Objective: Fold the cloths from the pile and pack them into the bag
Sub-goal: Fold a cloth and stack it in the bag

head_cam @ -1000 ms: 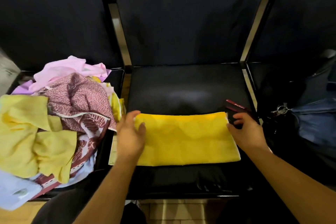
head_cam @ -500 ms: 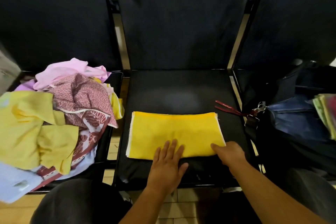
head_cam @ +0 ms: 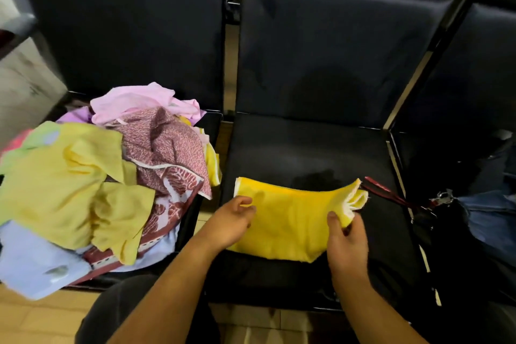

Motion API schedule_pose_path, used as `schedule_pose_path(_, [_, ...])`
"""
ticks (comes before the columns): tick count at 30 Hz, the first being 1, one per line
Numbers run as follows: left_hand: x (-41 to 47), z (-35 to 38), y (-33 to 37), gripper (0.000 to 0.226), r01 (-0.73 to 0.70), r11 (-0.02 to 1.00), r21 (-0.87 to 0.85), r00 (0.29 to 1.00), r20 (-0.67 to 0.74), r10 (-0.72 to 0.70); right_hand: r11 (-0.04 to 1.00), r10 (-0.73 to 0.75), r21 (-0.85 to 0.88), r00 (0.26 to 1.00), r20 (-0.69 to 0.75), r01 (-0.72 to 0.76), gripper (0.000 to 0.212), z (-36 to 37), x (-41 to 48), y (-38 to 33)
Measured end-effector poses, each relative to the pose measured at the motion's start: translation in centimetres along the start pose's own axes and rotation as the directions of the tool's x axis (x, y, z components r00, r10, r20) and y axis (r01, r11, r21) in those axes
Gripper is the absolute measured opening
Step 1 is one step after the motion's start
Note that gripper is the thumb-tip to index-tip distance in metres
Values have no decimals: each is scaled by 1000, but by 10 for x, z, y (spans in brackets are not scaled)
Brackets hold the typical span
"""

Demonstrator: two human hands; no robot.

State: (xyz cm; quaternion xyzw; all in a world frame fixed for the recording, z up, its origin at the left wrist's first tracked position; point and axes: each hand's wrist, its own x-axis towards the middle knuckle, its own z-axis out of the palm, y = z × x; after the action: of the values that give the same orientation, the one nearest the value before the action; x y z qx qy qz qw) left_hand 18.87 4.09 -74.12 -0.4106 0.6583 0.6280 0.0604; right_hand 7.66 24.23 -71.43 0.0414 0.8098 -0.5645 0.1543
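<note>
Now the left hand (head_cam: 233,220) holds the folded yellow cloth (head_cam: 290,223) at its left edge; the right hand (head_cam: 346,234) pinches its raised right end above the seat (head_cam: 307,153).

Lighting is dim; the black seats (head_cam: 307,148) absorb most of it. A soft overhead source leaves a faint sheen on the middle one. The cloth (head_cam: 290,226) reads bright and saturated; the left hand (head_cam: 231,220) casts a soft shadow on it. Wide-angle distortion bows straight lines at the edges. The pile (head_cam: 69,176) blurs toward the left border.
</note>
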Motion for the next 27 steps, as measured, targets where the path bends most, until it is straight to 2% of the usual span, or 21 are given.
schedule_pose_path(3, [-2,-5,-12,24,39,941,-337,999,-17,-47,970,-198,-101,961,192,220,9,40,-29,0])
schedule_pose_path(5, [-4,-7,-17,20,-6,875,-485,991,-122,-61,911,-253,-208,881,401,356,25,69,-41,10])
schedule_pose_path(6, [-5,-7,-17,18,-37,883,-467,982,-180,-54,870,-245,-259,823,513,420,39,79,-44,19])
schedule_pose_path(8, [-4,-11,-22,12,-74,959,-274,967,-256,1,726,-183,-395,712,678,563,63,93,-46,36])
schedule_pose_path(10, [-7,-13,-25,10,-90,992,-93,966,-251,64,617,-107,-485,676,729,620,74,96,-47,42])
schedule_pose_path(13, [-7,-14,-28,40,-119,989,90,957,-253,138,586,-130,-485,666,734,649,72,93,-48,41])
schedule_pose_path(16, [-5,-13,-25,49,-140,963,232,936,-288,205,581,-205,-457,665,719,673,54,83,-47,42])
schedule_pose_path(17, [-4,-13,-25,51,-148,956,255,932,-288,221,605,-246,-458,699,672,652,51,80,-45,42])
schedule_pose_path(19, [0,-13,-27,55,-144,948,285,931,-287,228,728,-257,-471,836,485,498,52,73,-32,40])
schedule_pose_path(20, [1,-14,-29,57,-134,941,312,933,-280,225,806,-187,-476,914,359,351,55,70,-22,38])
schedule_pose_path(21, [3,-15,-31,59,-118,932,342,935,-278,221,865,-51,-472,967,251,168,61,68,-12,33])
schedule_pose_path(22, [4,-15,-34,61,-100,922,375,938,-274,214,886,117,-464,977,178,-21,70,67,-1,30])
schedule_pose_path(24, [5,-15,-39,64,-79,907,414,942,-267,204,856,388,-423,910,143,-298,80,68,17,25])
schedule_pose_path(27, [6,-15,-42,62,-96,896,434,938,-263,227,814,579,-248,763,288,-525,78,71,29,15])
